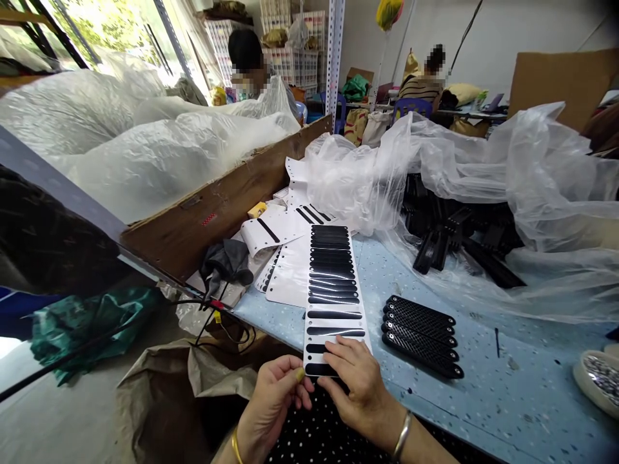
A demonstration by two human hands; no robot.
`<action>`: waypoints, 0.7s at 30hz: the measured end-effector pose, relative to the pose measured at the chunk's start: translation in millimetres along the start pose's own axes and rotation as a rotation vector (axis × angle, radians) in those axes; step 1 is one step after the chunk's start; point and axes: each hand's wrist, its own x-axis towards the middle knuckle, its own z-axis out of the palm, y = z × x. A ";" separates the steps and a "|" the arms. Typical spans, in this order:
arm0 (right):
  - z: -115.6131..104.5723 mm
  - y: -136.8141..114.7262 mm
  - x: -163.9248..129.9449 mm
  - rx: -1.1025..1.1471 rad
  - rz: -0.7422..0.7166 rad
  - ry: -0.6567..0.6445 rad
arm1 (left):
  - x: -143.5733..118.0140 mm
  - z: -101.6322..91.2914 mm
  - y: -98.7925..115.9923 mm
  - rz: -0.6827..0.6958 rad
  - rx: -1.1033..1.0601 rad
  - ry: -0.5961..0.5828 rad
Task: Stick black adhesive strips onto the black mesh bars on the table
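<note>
A white backing sheet (308, 317) with rows of long black adhesive strips lies lengthwise on the blue table, its near end at the table's front edge. My left hand (283, 390) pinches the near left corner of this sheet between thumb and fingers. Across the near strips rests my right hand (356, 380), fingers stretched out flat, its thumb by the sheet's near edge. To the right of the sheet, several black textured bars (420, 335) with rounded ends lie side by side in a stack.
More white sheets (290, 270) and a dark grey cloth (226, 261) lie beyond, by a wooden board (232, 187). Clear plastic (358, 180) partly covers black parts (449, 232) at the back right. A bowl of small metal pieces (599, 380) stands far right. Two people sit in the background.
</note>
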 end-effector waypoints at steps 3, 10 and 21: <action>9.1 0.5 0.9 0.074 -0.001 0.060 | 1.9 4.7 2.5 0.015 -0.011 -0.011; 15.3 5.3 2.1 0.265 0.152 0.051 | 10.6 14.5 7.2 0.048 -0.086 -0.057; -4.5 -2.2 19.8 0.502 0.252 -0.133 | 18.3 37.7 10.2 0.137 -0.008 -0.042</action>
